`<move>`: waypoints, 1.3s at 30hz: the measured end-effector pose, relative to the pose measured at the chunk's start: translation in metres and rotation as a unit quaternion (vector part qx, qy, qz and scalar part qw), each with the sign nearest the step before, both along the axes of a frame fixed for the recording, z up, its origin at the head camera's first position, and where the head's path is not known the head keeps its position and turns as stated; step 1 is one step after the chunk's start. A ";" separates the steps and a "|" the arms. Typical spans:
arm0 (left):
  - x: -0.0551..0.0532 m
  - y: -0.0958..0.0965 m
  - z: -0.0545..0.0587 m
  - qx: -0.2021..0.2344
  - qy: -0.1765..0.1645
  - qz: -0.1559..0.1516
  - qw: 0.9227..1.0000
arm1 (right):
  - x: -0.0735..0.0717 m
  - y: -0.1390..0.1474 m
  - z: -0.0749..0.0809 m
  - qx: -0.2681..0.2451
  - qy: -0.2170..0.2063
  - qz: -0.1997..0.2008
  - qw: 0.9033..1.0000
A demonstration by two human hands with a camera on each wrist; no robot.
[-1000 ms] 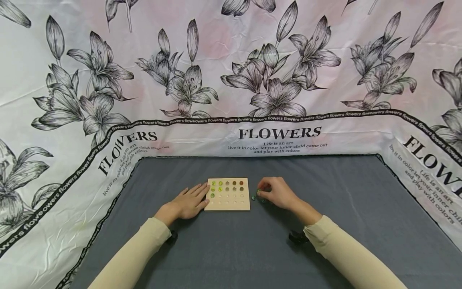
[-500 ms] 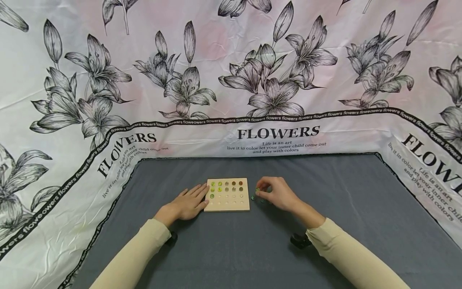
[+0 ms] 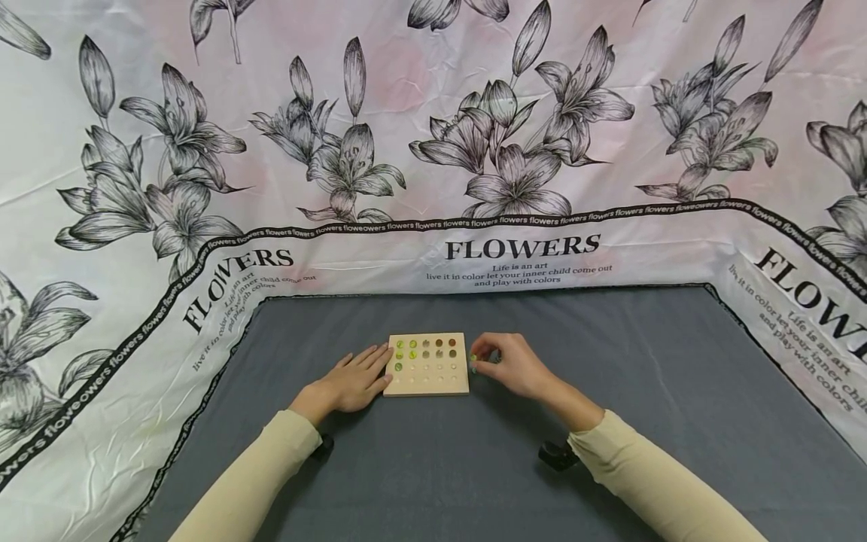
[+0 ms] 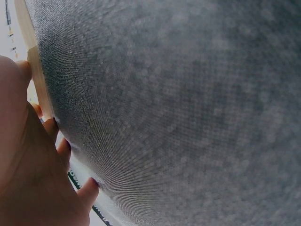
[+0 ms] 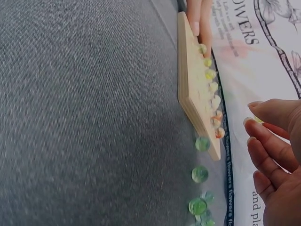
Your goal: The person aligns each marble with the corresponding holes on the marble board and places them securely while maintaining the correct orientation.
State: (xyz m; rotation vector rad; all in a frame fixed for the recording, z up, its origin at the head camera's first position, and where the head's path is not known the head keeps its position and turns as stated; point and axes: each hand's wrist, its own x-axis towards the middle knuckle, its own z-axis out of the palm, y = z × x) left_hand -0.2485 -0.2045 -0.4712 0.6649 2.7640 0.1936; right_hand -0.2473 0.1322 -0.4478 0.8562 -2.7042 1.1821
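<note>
A pale wooden board [image 3: 433, 388] with rows of round hollows lies on the grey cloth. Yellow-green, clear and brownish glass marbles [image 3: 413, 344] sit in its two far rows, and one green marble [image 3: 398, 367] starts the third. My left hand [image 3: 354, 381] lies flat, its straight fingers and thumb touching the board's left edge. Just off the right edge, my right hand [image 3: 511, 365] pinches a yellowish-green marble [image 5: 258, 120] between thumb and forefinger, mostly covered by the fingertips. Beneath that hand, several loose green marbles [image 5: 199, 174] rest on the cloth beside the board.
Grey cloth [image 3: 433, 467] covers the table around the board. A white fabric backdrop [image 3: 379, 263] printed with lilies and lettering rises behind the far edge and along both sides. A dark wrist device [image 3: 558, 455] shows under the right sleeve, another [image 3: 323, 447] under the left.
My right hand has moved left to the board's right edge with the marble in its pinch. The left hand stays at the board's left edge, and the marbles on the board look unchanged.
</note>
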 end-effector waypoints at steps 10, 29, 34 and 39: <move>-0.004 -0.001 -0.004 -0.007 -0.001 0.001 1.000 | 0.002 -0.015 0.000 -0.010 -0.001 0.016 1.000; 0.003 0.002 0.006 -0.008 -0.004 -0.001 1.000 | 0.002 -0.048 -0.013 0.001 0.002 0.048 0.999; 0.004 0.002 0.006 -0.002 -0.007 0.000 1.000 | 0.003 -0.059 -0.014 -0.004 -0.008 0.059 0.998; 0.005 0.003 0.011 -0.002 -0.004 -0.001 1.000 | 0.002 -0.071 -0.013 -0.001 -0.003 0.072 0.997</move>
